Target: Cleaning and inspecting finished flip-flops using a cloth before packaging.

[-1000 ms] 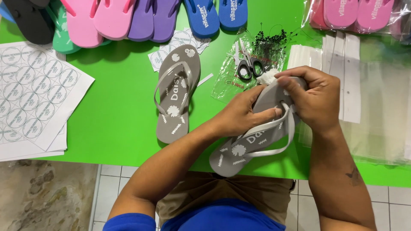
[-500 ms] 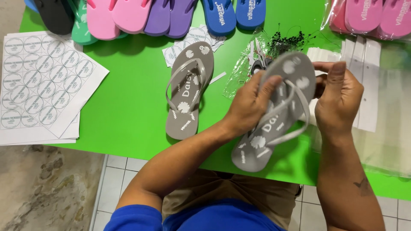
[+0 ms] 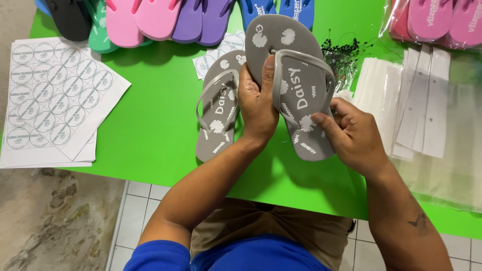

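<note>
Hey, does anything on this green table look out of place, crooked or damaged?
Nothing stands out. The left hand and right hand hold one grey flip-flop, which looks intact; its mate lies flat on the green table. The sticker sheets sit slightly fanned, nothing more.

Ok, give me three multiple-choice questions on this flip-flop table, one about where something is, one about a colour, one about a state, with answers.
1. Where do the sticker sheets lie?
A. left end of the green table
B. right end, on the clear bags
C. on the floor

2. What colour is the held flip-flop?
A. pink
B. grey
C. black

3. How is the second grey flip-flop placed?
A. hanging from a hook
B. sealed in a bag
C. flat on the table, strap up

Answers: 1 A, they rest at the left edge. 2 B, the left hand and right hand grip a grey sole. 3 C, it lies beside the left hand.
</note>
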